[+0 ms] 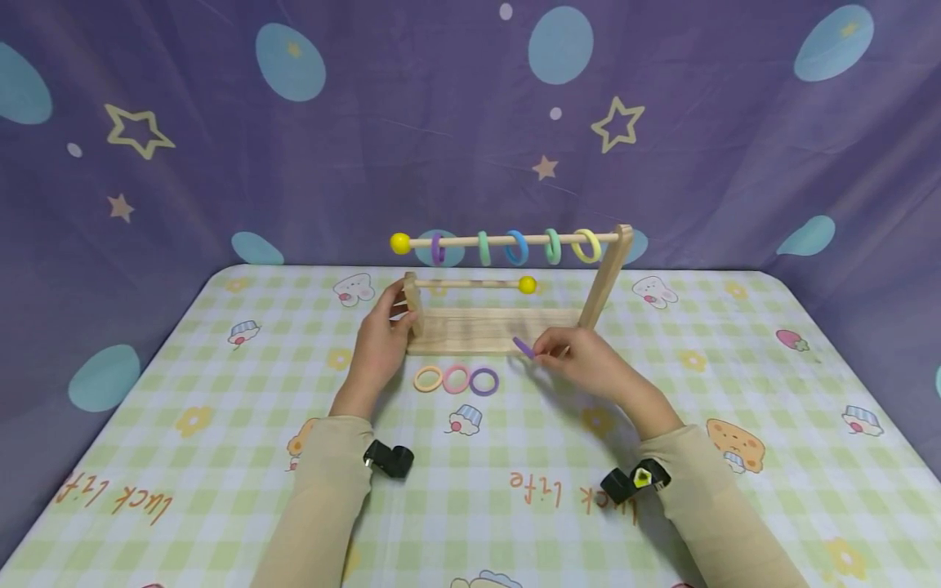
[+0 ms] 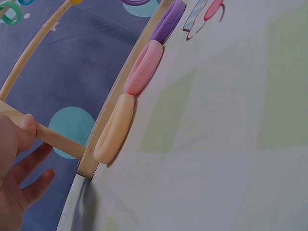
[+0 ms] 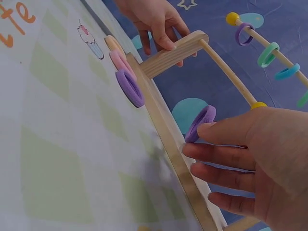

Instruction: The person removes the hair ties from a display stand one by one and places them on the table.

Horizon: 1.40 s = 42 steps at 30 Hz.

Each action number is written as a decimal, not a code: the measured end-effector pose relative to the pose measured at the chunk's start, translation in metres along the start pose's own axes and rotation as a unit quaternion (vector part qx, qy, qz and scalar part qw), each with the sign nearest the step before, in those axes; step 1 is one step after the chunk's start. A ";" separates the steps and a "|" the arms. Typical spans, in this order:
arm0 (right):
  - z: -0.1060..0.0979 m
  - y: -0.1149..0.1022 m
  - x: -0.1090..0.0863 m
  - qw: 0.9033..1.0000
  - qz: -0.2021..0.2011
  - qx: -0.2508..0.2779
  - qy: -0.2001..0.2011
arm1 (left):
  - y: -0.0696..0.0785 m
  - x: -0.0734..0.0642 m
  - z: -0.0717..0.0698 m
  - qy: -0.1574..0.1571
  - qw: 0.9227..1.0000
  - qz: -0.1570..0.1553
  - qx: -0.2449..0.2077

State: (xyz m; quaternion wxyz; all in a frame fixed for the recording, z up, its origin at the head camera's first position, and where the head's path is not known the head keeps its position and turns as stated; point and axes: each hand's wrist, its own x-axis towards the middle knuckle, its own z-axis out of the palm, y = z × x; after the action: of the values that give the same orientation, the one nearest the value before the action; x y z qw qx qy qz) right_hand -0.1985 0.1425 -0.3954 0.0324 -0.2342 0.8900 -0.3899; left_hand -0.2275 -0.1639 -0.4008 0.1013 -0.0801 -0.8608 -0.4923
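Note:
A wooden rack (image 1: 470,331) stands on the table, with a long upper rod and a shorter lower rod (image 1: 463,283), each tipped by a yellow ball. My left hand (image 1: 382,335) grips the short left post of the rack. Between thumb and index finger, my right hand (image 1: 581,358) pinches a purple hair tie (image 3: 199,124), raised in front of the base near the lower rod's ball end. An orange hair tie (image 1: 428,379), a pink hair tie (image 1: 457,379) and another purple hair tie (image 1: 483,381) lie in a row before the rack.
Several hair ties hang along the upper rod, among them a blue one (image 1: 517,247) and a yellow one (image 1: 586,245). The tall right post (image 1: 606,278) rises beside my right hand. Behind the checked tablecloth (image 1: 243,392) hangs a purple curtain (image 1: 456,122).

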 end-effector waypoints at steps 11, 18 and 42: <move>0.001 -0.001 -0.002 0.999 -0.008 -0.027 -0.022 | -0.001 0.000 0.000 0.001 1.000 0.004 -0.001; 0.005 0.001 -0.003 0.998 -0.008 -0.036 -0.042 | 0.000 0.000 0.000 -0.001 1.000 0.001 0.001; 0.009 0.002 -0.004 0.997 -0.035 -0.049 -0.049 | 0.000 0.000 0.000 0.000 1.000 0.001 0.001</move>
State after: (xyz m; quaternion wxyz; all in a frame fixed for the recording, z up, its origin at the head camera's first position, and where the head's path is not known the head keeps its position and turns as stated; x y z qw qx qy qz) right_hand -0.1932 0.1394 -0.4037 0.0511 -0.2859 0.8964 -0.3349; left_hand -0.2276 -0.1635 -0.4007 0.1023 -0.0812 -0.8611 -0.4913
